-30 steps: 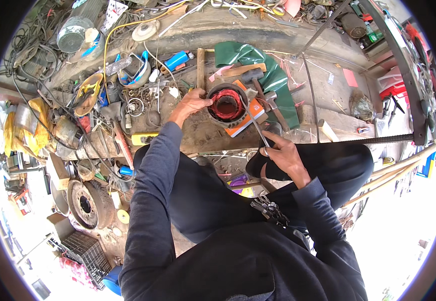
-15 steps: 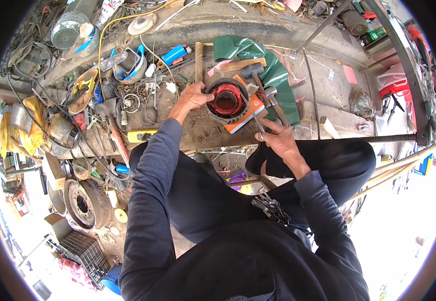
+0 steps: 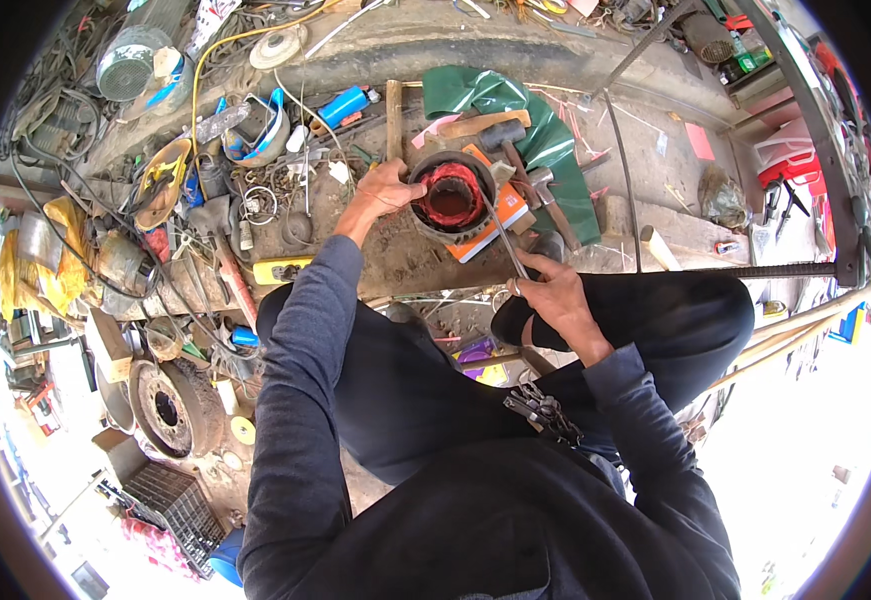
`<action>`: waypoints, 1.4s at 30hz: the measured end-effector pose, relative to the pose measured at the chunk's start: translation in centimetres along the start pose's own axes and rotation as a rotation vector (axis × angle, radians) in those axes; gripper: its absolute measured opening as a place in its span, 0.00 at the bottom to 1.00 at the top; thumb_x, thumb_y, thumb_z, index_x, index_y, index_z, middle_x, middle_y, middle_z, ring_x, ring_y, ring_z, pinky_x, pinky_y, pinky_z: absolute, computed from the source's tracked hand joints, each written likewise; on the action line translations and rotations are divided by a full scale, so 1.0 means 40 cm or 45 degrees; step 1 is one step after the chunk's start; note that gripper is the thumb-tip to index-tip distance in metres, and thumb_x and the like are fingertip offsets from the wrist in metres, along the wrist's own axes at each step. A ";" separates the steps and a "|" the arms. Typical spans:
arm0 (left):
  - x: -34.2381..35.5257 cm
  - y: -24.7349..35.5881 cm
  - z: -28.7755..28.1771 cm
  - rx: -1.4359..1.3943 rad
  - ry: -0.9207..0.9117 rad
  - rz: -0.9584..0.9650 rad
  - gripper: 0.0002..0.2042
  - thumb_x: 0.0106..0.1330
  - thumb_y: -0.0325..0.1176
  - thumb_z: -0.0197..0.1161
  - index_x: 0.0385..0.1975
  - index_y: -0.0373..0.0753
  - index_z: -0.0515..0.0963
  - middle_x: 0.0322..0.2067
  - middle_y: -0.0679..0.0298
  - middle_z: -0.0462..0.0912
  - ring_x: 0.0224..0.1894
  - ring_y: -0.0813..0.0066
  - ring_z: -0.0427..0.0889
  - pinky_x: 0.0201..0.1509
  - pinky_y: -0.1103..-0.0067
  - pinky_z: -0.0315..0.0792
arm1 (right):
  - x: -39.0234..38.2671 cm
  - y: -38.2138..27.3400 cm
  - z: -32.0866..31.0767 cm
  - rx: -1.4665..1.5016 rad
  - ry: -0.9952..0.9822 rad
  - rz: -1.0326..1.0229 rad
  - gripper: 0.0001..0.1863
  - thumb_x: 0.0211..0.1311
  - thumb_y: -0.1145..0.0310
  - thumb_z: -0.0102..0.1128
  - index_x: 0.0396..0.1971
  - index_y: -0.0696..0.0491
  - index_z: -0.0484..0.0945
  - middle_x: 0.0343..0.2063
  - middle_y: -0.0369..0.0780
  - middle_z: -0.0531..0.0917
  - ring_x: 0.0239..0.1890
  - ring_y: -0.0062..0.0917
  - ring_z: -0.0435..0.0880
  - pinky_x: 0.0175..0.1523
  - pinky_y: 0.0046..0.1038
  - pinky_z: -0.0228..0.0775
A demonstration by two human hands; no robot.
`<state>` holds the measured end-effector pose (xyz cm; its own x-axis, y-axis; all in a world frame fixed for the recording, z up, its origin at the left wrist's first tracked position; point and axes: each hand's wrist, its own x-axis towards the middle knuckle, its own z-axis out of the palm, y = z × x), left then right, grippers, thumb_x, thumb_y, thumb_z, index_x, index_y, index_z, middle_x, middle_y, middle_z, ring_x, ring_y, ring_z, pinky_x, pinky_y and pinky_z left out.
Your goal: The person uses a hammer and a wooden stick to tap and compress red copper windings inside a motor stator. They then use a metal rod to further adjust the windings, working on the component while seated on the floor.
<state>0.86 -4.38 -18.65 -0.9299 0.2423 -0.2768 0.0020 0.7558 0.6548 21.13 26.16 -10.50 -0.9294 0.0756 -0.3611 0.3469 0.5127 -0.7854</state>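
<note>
On the bench in front of me stands an electric motor stator (image 3: 445,235), a dark round housing with red windings (image 3: 472,181) around its open bore. My left hand (image 3: 385,190) grips the housing's left rim, thumb over the edge and fingers bent. In my right hand (image 3: 555,302), to the lower right, is a thin metal rod (image 3: 507,238), closed in the fingers. Its far end meets the stator's right side; the exact contact is too small to tell. Under the stator's right side lies an orange and white box (image 3: 490,235). Just beyond my left hand is a wooden handle (image 3: 394,115).
Hammers (image 3: 540,178) and a green sheet (image 3: 565,150) lie right of the stator. A yellow tool (image 3: 280,270) sits at the bench's near edge. Cables and motor parts (image 3: 125,62) crowd the left. A metal frame bar (image 3: 790,85) rises at the right.
My right hand has shifted slightly left and down, with the rod steeper against the stator. My left hand keeps its grip on the rim.
</note>
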 end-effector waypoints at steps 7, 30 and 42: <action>0.000 0.000 0.005 0.039 0.040 -0.015 0.29 0.61 0.48 0.79 0.53 0.32 0.82 0.46 0.49 0.89 0.47 0.57 0.88 0.53 0.64 0.78 | 0.017 -0.003 -0.003 -0.038 -0.089 0.010 0.31 0.58 0.62 0.74 0.63 0.55 0.84 0.55 0.50 0.90 0.52 0.29 0.91 0.59 0.27 0.80; 0.017 -0.044 0.026 0.027 0.128 0.127 0.25 0.60 0.42 0.78 0.51 0.35 0.79 0.45 0.46 0.88 0.49 0.50 0.87 0.53 0.62 0.77 | 0.056 -0.031 -0.062 -0.226 -0.129 0.008 0.29 0.58 0.62 0.76 0.62 0.50 0.86 0.52 0.47 0.91 0.43 0.30 0.92 0.53 0.30 0.83; 0.012 -0.031 0.011 -0.056 0.073 0.091 0.27 0.55 0.43 0.78 0.51 0.34 0.81 0.47 0.43 0.88 0.52 0.45 0.87 0.56 0.62 0.79 | 0.159 -0.071 -0.160 -0.084 -0.246 0.143 0.29 0.53 0.64 0.81 0.57 0.55 0.89 0.43 0.43 0.90 0.41 0.26 0.87 0.48 0.29 0.79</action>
<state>0.56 -4.94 -19.89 -0.9475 0.2585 -0.1882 0.0543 0.7101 0.7020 13.44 30.68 -7.35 -0.8419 -0.0270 -0.5390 0.4319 0.5653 -0.7028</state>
